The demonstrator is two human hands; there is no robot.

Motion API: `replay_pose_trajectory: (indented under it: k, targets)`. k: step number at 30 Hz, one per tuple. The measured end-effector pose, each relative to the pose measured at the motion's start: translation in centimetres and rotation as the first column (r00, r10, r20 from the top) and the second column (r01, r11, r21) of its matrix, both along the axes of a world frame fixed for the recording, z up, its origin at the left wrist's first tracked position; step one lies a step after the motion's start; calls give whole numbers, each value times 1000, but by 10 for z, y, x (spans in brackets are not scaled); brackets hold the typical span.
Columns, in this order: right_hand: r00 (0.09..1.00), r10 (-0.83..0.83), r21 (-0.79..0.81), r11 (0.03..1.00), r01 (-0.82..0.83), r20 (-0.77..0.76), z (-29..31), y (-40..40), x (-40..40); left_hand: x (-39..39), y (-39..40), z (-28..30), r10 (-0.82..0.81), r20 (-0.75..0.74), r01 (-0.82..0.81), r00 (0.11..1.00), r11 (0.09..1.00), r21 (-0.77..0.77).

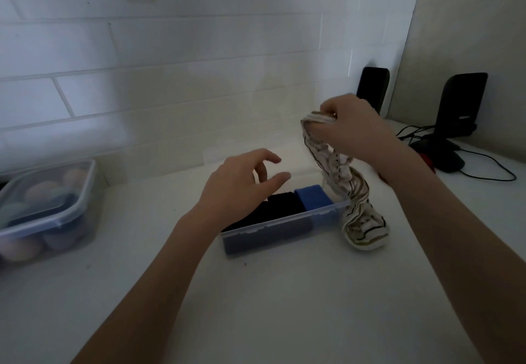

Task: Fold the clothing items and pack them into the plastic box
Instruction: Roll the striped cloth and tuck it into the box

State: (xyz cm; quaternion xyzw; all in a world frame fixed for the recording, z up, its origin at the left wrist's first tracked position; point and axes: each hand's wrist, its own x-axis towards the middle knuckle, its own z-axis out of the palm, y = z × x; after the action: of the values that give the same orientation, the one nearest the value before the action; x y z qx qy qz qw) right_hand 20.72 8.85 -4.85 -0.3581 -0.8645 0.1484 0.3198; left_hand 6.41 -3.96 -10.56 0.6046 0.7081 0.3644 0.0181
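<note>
Beside the clear, smooth plastic box (284, 222) hangs a soft, crumpled patterned cloth (357, 207); inside it lie matt black fabric (280, 205) and blue fabric (311, 198).

The room is dim and bluish, with soft light pooling brightest on the tiled wall (176, 50) and fading toward the counter (284, 306). Wide-angle bending curves the tile lines, and everything looks slightly soft.

No text can be read; a small mark on the right speaker (463, 101) is too blurred.
</note>
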Motion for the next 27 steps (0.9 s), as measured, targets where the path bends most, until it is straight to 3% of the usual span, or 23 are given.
replay_pose_trajectory:
  k: [6,11,16,19,22,27]
  targets:
    - [923,143,-172,961,-216,-358,14,-32,-10,2,0,5,-54,273,32,961,996,84]
    - [782,208,-435,734,-522,-587,12,-45,-22,3,0,9,-195,432,158,881,980,121]
    - [679,136,-498,579,-645,-721,8,-38,-23,-2,-3,12,-211,642,109,737,975,195]
    - [677,87,-535,544,-647,-731,6,-34,-21,-5,-4,13,-213,717,91,664,975,205]
    - [710,65,-562,563,-606,-701,2,-30,-21,-5,-3,13,-209,745,104,634,977,185]
    - [600,-44,-562,412,-718,-799,3,-26,-20,-7,-4,15,-206,776,163,596,977,135]
